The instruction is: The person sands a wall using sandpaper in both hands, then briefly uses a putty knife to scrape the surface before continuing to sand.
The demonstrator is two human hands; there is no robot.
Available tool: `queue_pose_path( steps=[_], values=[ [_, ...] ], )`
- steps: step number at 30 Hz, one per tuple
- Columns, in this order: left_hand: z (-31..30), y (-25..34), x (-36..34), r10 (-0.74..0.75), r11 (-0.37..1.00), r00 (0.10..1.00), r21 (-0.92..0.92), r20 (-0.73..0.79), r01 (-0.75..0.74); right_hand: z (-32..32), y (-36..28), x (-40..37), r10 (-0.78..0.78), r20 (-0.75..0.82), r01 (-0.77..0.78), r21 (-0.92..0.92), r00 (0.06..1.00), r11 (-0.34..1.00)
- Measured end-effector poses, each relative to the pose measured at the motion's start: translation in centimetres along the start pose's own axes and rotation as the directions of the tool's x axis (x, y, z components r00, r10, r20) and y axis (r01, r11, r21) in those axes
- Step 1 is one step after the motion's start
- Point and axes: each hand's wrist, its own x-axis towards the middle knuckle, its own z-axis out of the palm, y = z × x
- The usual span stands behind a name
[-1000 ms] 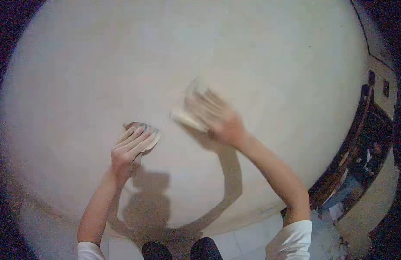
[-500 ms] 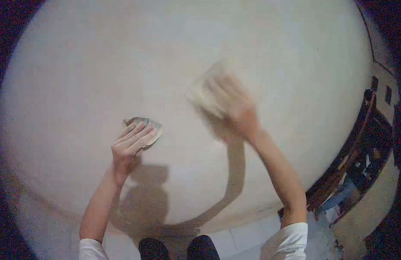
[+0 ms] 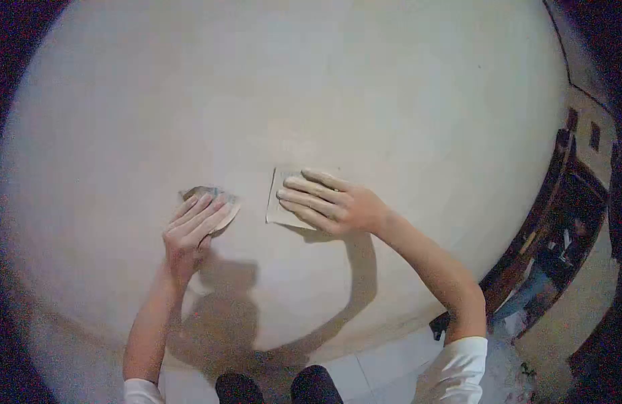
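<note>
A pale sheet of sandpaper (image 3: 276, 196) lies flat against the off-white wall (image 3: 210, 101). Across its back spread the fingers of my right hand (image 3: 331, 202), pressing it to the surface; pale dust coats them. Lower on the left, my left hand (image 3: 193, 232) holds a second, curled piece of sandpaper (image 3: 228, 214), with faint bluish print showing on it. Its fingers lie over the paper close to the wall, and the thumb is mostly hidden behind. The two sheets are a short distance apart.
Shadows (image 3: 223, 316) of my head and arm fall on the lower wall. Pale floor tiles (image 3: 364, 370) and my dark-clad knees (image 3: 311, 385) show at the bottom. At the right stands a dark wooden piece of furniture (image 3: 573, 229) with cluttered items.
My right hand has swept down and to the left with its sheet, from a blurred, raised position. My left hand has shifted slightly down and left, still holding its sandpaper.
</note>
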Motion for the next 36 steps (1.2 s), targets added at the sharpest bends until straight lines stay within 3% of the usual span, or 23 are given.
queue_pose_path(
  steps=[2,5,7,9,12,13,15,17,19,21,22,24,25,26,27,28,29,31,33,36],
  values=[
    [0.1,0.2,0.4,-0.054,0.998,0.998,0.014,0.035,0.053,-1.3,2.4,-0.2,-0.048,0.023,0.046,0.078,0.999,0.996],
    [-0.4,0.3,0.5,0.017,0.999,0.999,-0.029,0.034,-0.016,-3.7,9.3,-0.5,0.302,-0.203,-0.344,-0.227,0.932,0.911],
    [-0.3,0.6,0.4,0.040,0.999,0.999,-0.021,-0.006,-0.040,-5.2,12.4,-0.9,0.516,-0.392,-0.614,-0.184,0.762,0.767],
    [-0.2,0.8,0.2,0.022,1.000,1.000,-0.020,-0.008,-0.022,-4.9,11.9,-0.6,0.572,-0.426,-0.695,-0.229,0.701,0.681],
    [0.1,0.8,-0.1,-0.017,1.000,1.000,-0.025,0.005,0.017,-3.2,6.9,0.1,0.502,-0.254,-0.550,-0.174,0.827,0.817],
    [0.2,0.8,-0.2,-0.038,0.999,0.999,-0.028,0.019,0.038,-2.8,5.7,-0.3,0.283,-0.137,-0.306,-0.202,0.949,0.930],
    [0.2,0.8,-0.1,-0.011,1.000,1.000,-0.016,0.002,0.011,-2.9,3.6,0.0,0.217,-0.057,-0.222,-0.113,0.975,0.968],
    [0.1,0.7,0.0,0.020,1.000,1.000,-0.004,-0.015,-0.020,-3.3,4.1,-0.1,-0.022,0.043,0.025,-0.085,0.999,0.996],
    [0.3,1.0,-0.1,-0.050,0.998,0.998,0.037,0.026,0.049,-4.7,6.7,-0.4,0.051,0.028,-0.049,-0.052,0.998,0.997],
    [0.2,0.9,-0.1,-0.063,0.998,0.998,0.022,0.020,0.062,-5.0,9.1,-0.5,0.379,-0.168,-0.407,-0.184,0.910,0.895],
    [0.3,1.0,0.0,-0.070,0.998,0.997,0.006,0.012,0.070,-4.7,8.9,-0.4,0.377,-0.169,-0.405,-0.180,0.910,0.896],
    [0.7,1.3,0.0,-0.076,0.997,0.997,0.003,0.000,0.076,-3.1,7.7,-0.4,0.502,-0.241,-0.542,-0.146,0.831,0.827],
    [1.0,1.3,-0.1,-0.079,0.997,0.997,-0.004,-0.013,0.079,-1.2,6.3,-1.3,0.459,-0.157,-0.481,-0.168,0.875,0.860],
    [1.2,1.3,-0.2,-0.081,0.997,0.997,-0.008,-0.013,0.081,-1.4,3.0,0.6,0.428,-0.116,-0.430,0.008,0.896,0.903],
    [1.8,1.4,-0.4,-0.073,0.997,0.997,-0.018,-0.027,0.072,-0.9,1.1,1.0,0.249,0.002,-0.249,0.022,0.969,0.968],
    [2.1,1.3,-0.6,-0.066,0.998,0.997,-0.020,-0.038,0.065,0.2,-0.8,0.9,0.123,0.037,-0.126,0.070,0.992,0.990],
    [2.4,1.2,-0.6,-0.064,0.998,0.997,-0.026,-0.037,0.063,0.7,-0.7,0.8,0.127,0.041,-0.130,0.069,0.991,0.989],
    [2.9,0.9,-0.5,-0.064,0.997,0.998,-0.043,-0.021,0.063,1.0,0.1,1.6,-0.013,0.075,0.006,0.104,0.997,0.995],
    [3.0,-0.5,-0.9,-0.048,0.998,0.999,-0.041,-0.006,0.048,0.7,1.6,2.7,0.032,0.059,-0.040,0.149,0.998,0.988],
    [3.2,-1.2,-1.1,-0.053,0.997,0.999,-0.049,0.001,0.053,1.4,0.9,3.7,0.100,0.069,-0.098,-0.023,0.993,0.995]
  ],
)
